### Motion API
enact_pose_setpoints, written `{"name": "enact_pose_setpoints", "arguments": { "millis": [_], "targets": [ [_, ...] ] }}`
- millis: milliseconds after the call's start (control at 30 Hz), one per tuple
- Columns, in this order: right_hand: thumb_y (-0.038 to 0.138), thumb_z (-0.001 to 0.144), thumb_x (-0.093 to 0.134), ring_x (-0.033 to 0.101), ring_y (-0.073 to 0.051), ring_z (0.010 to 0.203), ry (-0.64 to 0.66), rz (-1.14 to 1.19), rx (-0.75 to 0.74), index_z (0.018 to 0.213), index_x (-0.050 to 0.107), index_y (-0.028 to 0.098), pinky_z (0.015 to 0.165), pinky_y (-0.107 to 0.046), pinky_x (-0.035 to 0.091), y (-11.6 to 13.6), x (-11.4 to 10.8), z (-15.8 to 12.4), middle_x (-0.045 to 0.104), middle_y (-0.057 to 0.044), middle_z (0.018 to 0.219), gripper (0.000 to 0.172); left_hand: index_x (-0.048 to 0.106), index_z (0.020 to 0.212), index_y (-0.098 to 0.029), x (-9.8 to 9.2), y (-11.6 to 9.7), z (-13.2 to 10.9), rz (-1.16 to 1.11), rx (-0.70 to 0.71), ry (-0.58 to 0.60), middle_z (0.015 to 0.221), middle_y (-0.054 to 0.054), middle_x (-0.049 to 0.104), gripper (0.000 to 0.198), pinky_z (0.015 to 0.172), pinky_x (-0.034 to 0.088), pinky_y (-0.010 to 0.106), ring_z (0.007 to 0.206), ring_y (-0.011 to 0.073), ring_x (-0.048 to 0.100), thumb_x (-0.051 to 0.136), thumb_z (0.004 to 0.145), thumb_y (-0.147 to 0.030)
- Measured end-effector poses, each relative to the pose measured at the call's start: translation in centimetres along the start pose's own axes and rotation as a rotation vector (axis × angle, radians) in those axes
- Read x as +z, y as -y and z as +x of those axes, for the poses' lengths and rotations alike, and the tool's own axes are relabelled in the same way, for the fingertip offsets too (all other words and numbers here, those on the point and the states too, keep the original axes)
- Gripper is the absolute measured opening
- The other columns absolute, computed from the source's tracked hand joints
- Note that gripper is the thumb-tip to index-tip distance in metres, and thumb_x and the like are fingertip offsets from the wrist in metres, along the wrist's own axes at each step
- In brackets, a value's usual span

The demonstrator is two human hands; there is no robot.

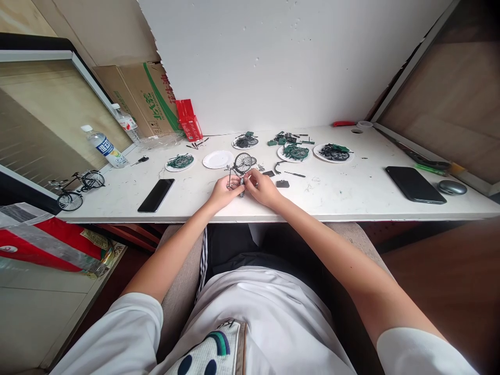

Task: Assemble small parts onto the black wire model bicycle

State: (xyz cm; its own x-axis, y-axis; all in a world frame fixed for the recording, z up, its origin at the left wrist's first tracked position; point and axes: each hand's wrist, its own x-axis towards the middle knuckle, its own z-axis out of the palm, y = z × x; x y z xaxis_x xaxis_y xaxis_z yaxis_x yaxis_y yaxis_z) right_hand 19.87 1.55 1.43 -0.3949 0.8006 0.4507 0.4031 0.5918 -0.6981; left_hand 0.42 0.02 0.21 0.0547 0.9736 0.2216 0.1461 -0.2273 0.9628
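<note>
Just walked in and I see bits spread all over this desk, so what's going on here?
A seated person holds a small partly built model bicycle at the near edge of a white table, left hand and right hand both gripping it. Paper plates of green and black parts sit further back, one plate bare. A finished model bicycle stands at far left, near a black phone.

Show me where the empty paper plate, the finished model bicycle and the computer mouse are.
empty paper plate (218, 159): head view, middle of the plate.
finished model bicycle (94, 180): head view, on its rear wheel.
computer mouse (452, 187): head view, top of the shell.
</note>
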Motion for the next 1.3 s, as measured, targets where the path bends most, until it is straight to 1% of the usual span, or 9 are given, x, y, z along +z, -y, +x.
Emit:
{"name": "enact_pose_setpoints", "arguments": {
  "millis": [233, 667, 900, 1100, 1300],
  "targets": [
    [0.035, 0.103, 0.048, 0.061, -0.022, 0.067, 0.003, -0.009, 0.009, 0.107, 0.058, 0.025, 0.069, -0.033, 0.042, 0.1, -0.04, -0.03, 0.069, -0.001, 0.075, 0.015, 0.075, 0.103, -0.016, -0.1, 0.22, 0.12, 0.014, 0.008, 0.013, 0.095, 0.009, 0.077, 0.04, 0.076, 0.055, 0.031, 0.087, 0.0191, 0.072, 0.093, 0.075, -0.038],
    [0.036, 0.103, 0.047, 0.062, -0.023, 0.068, 0.009, -0.037, 0.012, 0.108, 0.058, 0.025, 0.068, -0.034, 0.04, 0.01, 0.05, 0.02, 0.071, -0.002, 0.077, 0.017, 0.074, 0.102, -0.016, -0.1, 0.46, 0.11, 0.037, 0.022, 0.003, 0.094, 0.009, 0.076, 0.038, 0.079, 0.057, 0.032, 0.086, 0.0191, 0.071, 0.092, 0.077, -0.04],
    [0.037, 0.104, 0.047, 0.06, -0.024, 0.066, 0.011, -0.047, 0.02, 0.108, 0.057, 0.025, 0.067, -0.034, 0.039, 0.04, 0.06, -0.01, 0.068, -0.001, 0.073, 0.017, 0.074, 0.103, -0.017, -0.06, 0.38, 0.07, 0.039, 0.014, -0.005, 0.095, 0.009, 0.076, 0.04, 0.079, 0.057, 0.032, 0.086, 0.0191, 0.071, 0.094, 0.076, -0.039],
    [0.035, 0.103, 0.047, 0.06, -0.024, 0.067, 0.018, -0.047, 0.027, 0.108, 0.057, 0.025, 0.067, -0.033, 0.038, 0.12, 0.02, -0.01, 0.068, -0.002, 0.074, 0.015, 0.075, 0.104, -0.016, -0.02, 0.16, -0.01, 0.052, 0.019, -0.005, 0.096, 0.01, 0.076, 0.042, 0.08, 0.058, 0.033, 0.086, 0.0196, 0.071, 0.094, 0.075, -0.04],
    [0.036, 0.103, 0.046, 0.06, -0.023, 0.065, 0.026, -0.055, 0.021, 0.109, 0.056, 0.024, 0.066, -0.032, 0.038, 0.14, 0.01, 0.04, 0.067, -0.001, 0.072, 0.017, 0.074, 0.104, -0.016, 0.0, -0.07, -0.04, 0.078, 0.009, -0.008, 0.097, 0.009, 0.077, 0.044, 0.077, 0.058, 0.03, 0.087, 0.0182, 0.071, 0.095, 0.074, -0.04]
  ]
}}
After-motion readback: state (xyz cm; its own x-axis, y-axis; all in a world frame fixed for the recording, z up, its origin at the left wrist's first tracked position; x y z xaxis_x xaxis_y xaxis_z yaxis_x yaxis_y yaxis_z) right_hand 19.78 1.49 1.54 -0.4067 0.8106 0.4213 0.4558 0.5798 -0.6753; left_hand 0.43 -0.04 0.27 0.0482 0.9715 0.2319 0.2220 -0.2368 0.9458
